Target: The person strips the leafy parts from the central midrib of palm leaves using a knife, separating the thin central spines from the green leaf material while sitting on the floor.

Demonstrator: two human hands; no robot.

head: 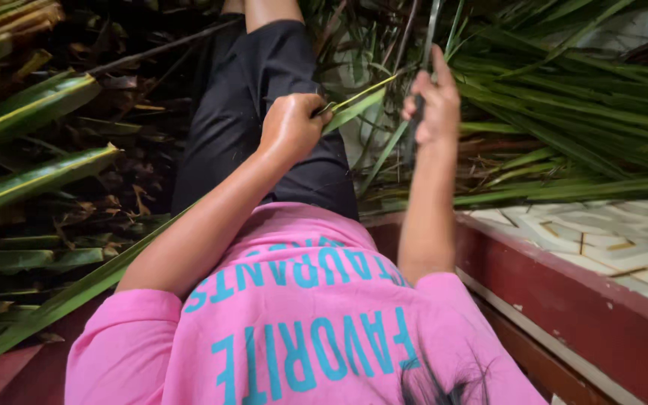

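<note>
Between the left hand and the right hand a narrow gap is staying open, though the green leaf strip is crossing it and a thin dark blade is hanging down beside the right wrist. Heaped green palm fronds are crowding the right side and stacked frond stalks are blocking the left, leaving little free passage there. The red ledge is walling off the tiled floor, while the black-trousered lap is offering the only low, bare stretch.
</note>
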